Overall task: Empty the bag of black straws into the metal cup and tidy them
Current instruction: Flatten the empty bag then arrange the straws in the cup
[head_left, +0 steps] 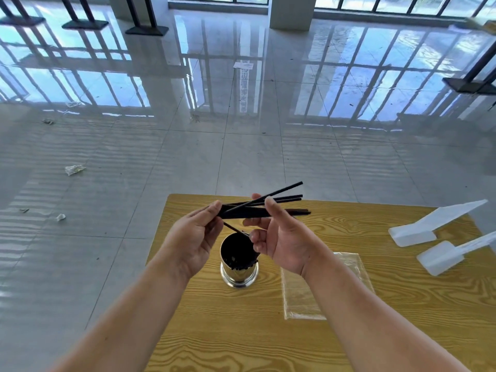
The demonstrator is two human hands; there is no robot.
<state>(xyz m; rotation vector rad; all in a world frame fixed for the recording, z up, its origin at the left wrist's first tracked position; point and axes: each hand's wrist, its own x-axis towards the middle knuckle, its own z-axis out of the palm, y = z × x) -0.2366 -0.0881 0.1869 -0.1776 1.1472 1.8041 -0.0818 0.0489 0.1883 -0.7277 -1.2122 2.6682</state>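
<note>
The wooden table (pixel 241 331) carried all task items. The clear bag (pixel 303 299) lay flat on it, just to the right of the cup, and looked emptied, though its transparency made this hard to confirm. Two white plastic pieces (pixel 429 224) lay near the right edge, well apart from the work.

The left hand (pixel 193 240) and right hand (pixel 279 237) were raised above the cup. The left hand pinched one end of a held bundle (pixel 252 212) of black straws between thumb and fingers. The right hand gripped the same bundle further along, thumb in front and fingers behind. The bundle lay roughly level and fanned out unevenly at its right end. One stray straw (pixel 236 229) slanted down from the left hand toward the cup.

The metal cup (pixel 239 275) stood upright on the table below the hands, packed with straws in the cup (pixel 237 253).

Judged step: tidying, with the last straws not yet loaded. The next move called for squaring the fanned ends, turning the bundle upright and lowering it into whatever gap was left in the cup.
</note>
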